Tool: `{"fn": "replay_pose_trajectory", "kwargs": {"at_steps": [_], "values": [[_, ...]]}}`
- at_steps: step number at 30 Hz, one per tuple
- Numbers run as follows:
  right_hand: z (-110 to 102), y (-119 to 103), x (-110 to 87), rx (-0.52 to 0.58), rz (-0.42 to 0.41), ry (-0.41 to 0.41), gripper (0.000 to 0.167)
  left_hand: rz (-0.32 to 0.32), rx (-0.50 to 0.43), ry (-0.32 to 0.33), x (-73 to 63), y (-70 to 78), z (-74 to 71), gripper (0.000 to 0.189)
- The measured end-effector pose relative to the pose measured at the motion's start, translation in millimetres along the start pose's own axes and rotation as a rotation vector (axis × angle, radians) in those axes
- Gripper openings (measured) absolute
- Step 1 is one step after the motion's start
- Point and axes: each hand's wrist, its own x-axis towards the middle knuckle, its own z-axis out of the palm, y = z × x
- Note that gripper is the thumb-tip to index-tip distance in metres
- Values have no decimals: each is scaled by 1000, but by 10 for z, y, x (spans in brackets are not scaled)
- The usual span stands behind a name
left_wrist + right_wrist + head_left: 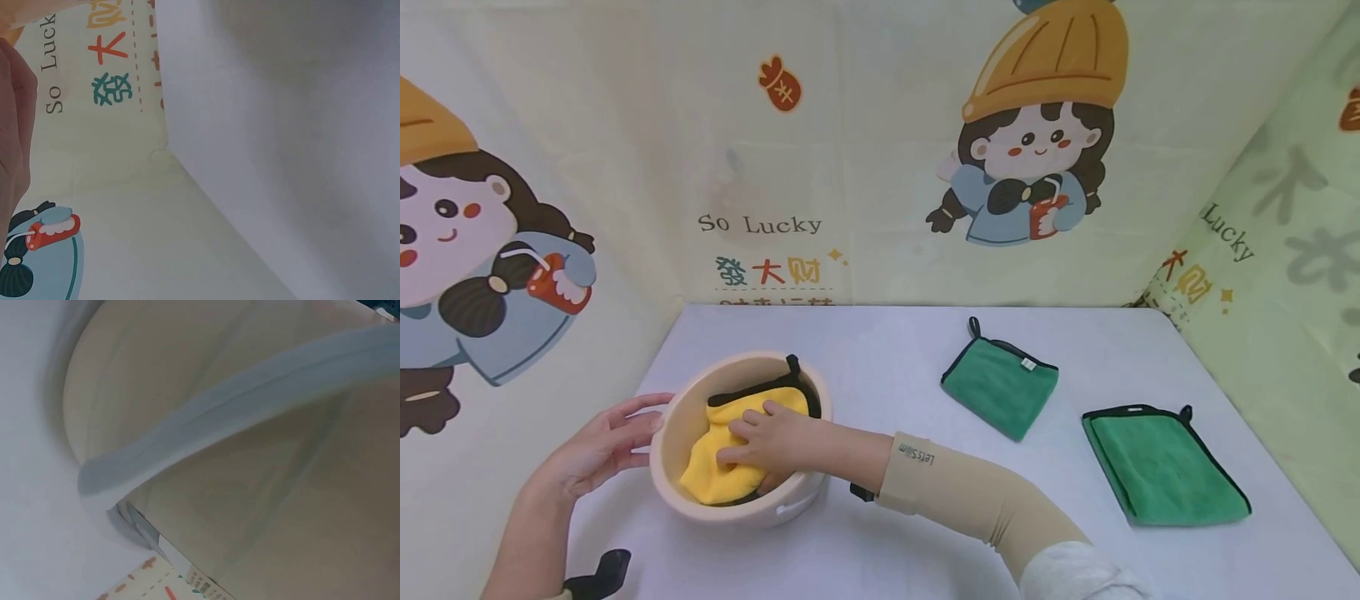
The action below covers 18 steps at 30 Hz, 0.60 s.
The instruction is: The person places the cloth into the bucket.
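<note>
A cream bucket point(673, 475) stands at the left of the table. Inside it lies a yellow cloth point(703, 462) with black edging and a black loop, crumpled and partly hidden by my right hand point(775, 437). That hand reaches over the rim from the right, its fingers spread and resting on the yellow cloth, the thumb side partly hidden. My left hand point(606, 442) is at the bucket's left side, extended fingertips right at the rim; part of this hand point(14, 125) shows in the left wrist view. The right wrist view is filled mostly by the bucket wall point(250, 519).
Two green cloths with black edging lie on the white table point(880, 358): a smaller one point(1003, 387) behind and a larger folded one point(1168, 471) at the right. A printed cartoon curtain point(880, 167) borders the table at the back and sides.
</note>
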Motion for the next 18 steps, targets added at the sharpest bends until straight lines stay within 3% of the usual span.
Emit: {"fn": "replay_pose_trajectory", "kwargs": {"at_steps": [6, 11, 18], "values": [[-25, 52, -52, 71, 13, 3, 65, 1, 4, -1, 6, -10, 5, 27], [-121, 153, -142, 194, 5, 27, 63, -3, 11, 7, 2, -15, 10, 26], [-216, 329, -377, 200, 74, 226, 55, -6, 9, 6, -1, -16, 0, 26]]}}
